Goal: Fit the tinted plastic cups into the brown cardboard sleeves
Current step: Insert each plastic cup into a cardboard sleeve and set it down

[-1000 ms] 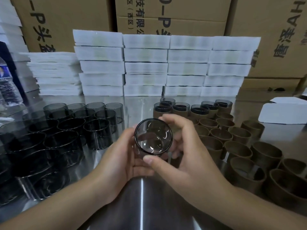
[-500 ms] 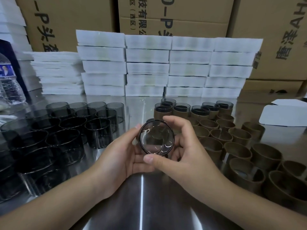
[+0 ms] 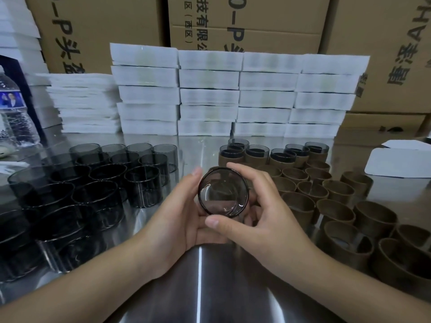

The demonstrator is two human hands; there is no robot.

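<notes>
The left hand (image 3: 182,215) and the right hand (image 3: 265,213) meet above the near middle of the shiny steel tabletop (image 3: 233,299). They are closed together around one smoky grey, see-through round plastic cup (image 3: 222,192). The cup is lifted clear of the surface and tipped so its open mouth faces the camera. The left hand cradles it from behind and the side, thumb lying up along the rim. The right hand grips it with the forefinger arched over the top and the thumb pressed under the lower rim. That two-sided hold looks meant to keep the cup square while it is pushed into a sleeve. Whether a sleeve sits behind it I cannot tell, as the fingers hide that side. The cup has a thin dark rim, straight walls and a clear bottom with curved glints. The stock seems laid out for easy reach. Bare tinted cups (image 3: 98,183) crowd the left and empty brown cardboard sleeves (image 3: 338,201) stand upright on the right. Sleeved cups (image 3: 275,157) line the back row, well apart from the hands. By that count, most of the work looks undone.
</notes>
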